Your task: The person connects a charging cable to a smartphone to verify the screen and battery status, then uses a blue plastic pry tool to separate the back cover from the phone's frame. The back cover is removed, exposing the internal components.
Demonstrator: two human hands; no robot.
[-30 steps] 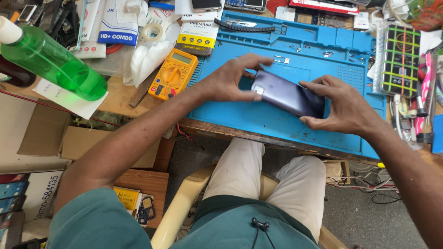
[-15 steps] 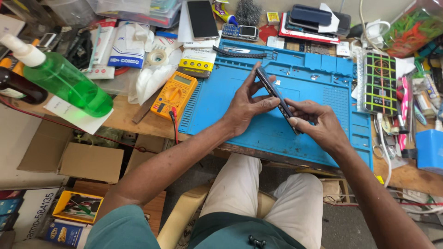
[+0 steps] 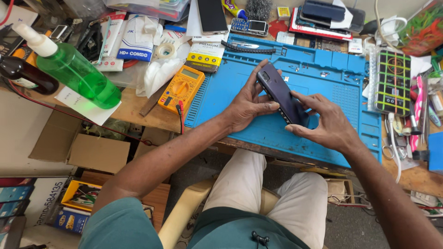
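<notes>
A dark purple smartphone [image 3: 280, 93] is held tilted, back side up, over a blue work mat [image 3: 323, 74] on the bench. My left hand [image 3: 247, 103] grips its upper end and left edge with thumb and fingers. My right hand [image 3: 325, 122] holds its lower end, fingers curled around the bottom edge. Both hands hover just above the mat's front part.
A yellow multimeter [image 3: 182, 90] lies left of the mat. A green spray bottle [image 3: 74, 71] and a dark bottle [image 3: 25, 76] lie at far left. Phones, boxes and parts crowd the back; a gridded mat [image 3: 393, 80], scissors [image 3: 392, 143] and tools sit right. Cardboard boxes [image 3: 92, 150] stand below the bench.
The phone has turned from edge-on to showing its back, and both hands have shifted slightly along it. The camera view has moved a little closer to the bench.
</notes>
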